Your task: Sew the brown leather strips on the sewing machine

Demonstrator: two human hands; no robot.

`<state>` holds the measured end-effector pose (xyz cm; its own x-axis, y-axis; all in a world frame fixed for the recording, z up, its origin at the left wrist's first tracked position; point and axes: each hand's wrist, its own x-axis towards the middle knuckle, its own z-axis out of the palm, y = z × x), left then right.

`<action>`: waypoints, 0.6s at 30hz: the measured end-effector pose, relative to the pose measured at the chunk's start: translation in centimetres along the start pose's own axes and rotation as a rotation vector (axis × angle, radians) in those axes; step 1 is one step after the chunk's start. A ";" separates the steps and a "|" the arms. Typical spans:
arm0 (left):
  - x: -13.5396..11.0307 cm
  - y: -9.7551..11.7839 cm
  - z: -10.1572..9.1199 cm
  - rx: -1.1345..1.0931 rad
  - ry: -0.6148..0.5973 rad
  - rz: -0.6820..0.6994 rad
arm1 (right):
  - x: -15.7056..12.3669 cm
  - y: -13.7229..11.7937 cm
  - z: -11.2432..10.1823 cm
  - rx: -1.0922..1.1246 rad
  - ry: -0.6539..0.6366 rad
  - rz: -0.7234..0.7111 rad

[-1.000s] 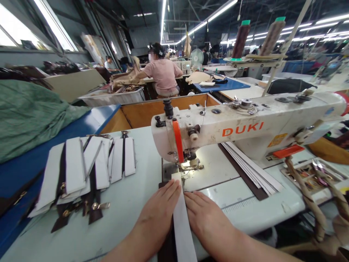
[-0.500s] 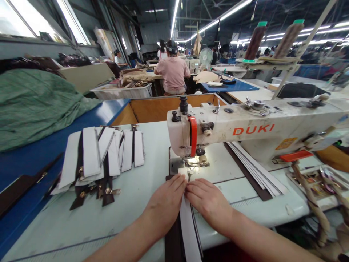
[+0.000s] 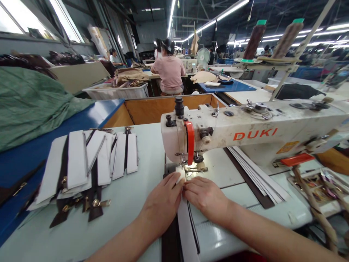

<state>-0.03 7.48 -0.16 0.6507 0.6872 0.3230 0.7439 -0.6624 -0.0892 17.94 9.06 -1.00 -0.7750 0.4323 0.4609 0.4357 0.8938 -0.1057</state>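
Observation:
Both my hands rest on a long white strip (image 3: 187,233) with a dark zipper tape beside it, running toward the presser foot (image 3: 194,167) of a white DUKI sewing machine (image 3: 245,133). My left hand (image 3: 163,202) lies flat on the strip's left side, fingers stretched forward. My right hand (image 3: 205,196) presses on its right side, fingertips curled down at the strip's edge close to the foot. The fingertips of the two hands nearly meet just in front of the needle.
A pile of white strips with dark zippers and metal pulls (image 3: 81,171) lies left on the table. More long strips (image 3: 259,180) sit under the machine arm. Green cloth (image 3: 29,103) is heaped far left. A tray of small parts (image 3: 319,185) is at right. A person in pink (image 3: 169,72) sits ahead.
My hands have slid forward along the strip toward the presser foot, and the fingers have drawn together. Less of the strip shows between my hands and the foot.

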 end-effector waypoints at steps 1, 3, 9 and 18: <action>0.2 -0.2 0.1 -0.009 0.007 -0.010 | 0.1 0.2 0.0 0.001 -0.001 0.001; 0.3 -0.4 0.3 -0.010 0.028 -0.010 | 0.3 0.5 0.1 0.006 0.002 0.006; 0.1 -0.4 0.7 0.005 0.063 -0.001 | 0.2 0.4 0.3 0.006 0.014 0.007; 0.1 -0.2 0.5 0.049 0.056 0.023 | 0.4 0.5 0.4 -0.015 0.051 -0.011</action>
<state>-0.07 7.83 -0.59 0.6595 0.6531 0.3720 0.7359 -0.6618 -0.1428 17.71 9.72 -1.21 -0.7558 0.4153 0.5063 0.4341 0.8966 -0.0874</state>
